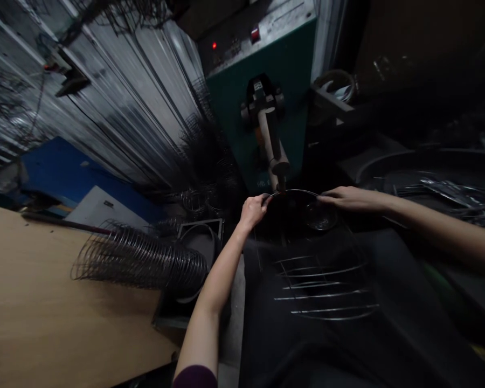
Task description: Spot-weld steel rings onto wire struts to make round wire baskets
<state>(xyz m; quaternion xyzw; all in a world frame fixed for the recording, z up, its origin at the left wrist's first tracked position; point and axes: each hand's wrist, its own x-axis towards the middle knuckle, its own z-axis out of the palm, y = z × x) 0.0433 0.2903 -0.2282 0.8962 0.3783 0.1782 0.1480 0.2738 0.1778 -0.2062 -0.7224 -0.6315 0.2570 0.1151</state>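
Observation:
A curved metal wire (301, 190) spans the space between my hands, its arc passing at the electrode tip of a green spot welding machine (232, 108). My left hand (254, 211) is closed around the wire's left end, just left of the welder's electrode arm (275, 145). On the other side, my right hand (343, 198) pinches the wire's right end, with dark covering on the fingertips. Below, several bright parallel wires (323, 296) lie over my dark apron; whether they join the held wire is too dim to tell.
Many wire rings (145, 258) hang on a rod at the left, beside a wooden board (32, 280). A large dark tub (420, 161) with shiny metal pieces (456, 196) stands at the right. A blue box (73, 167) sits at the far left.

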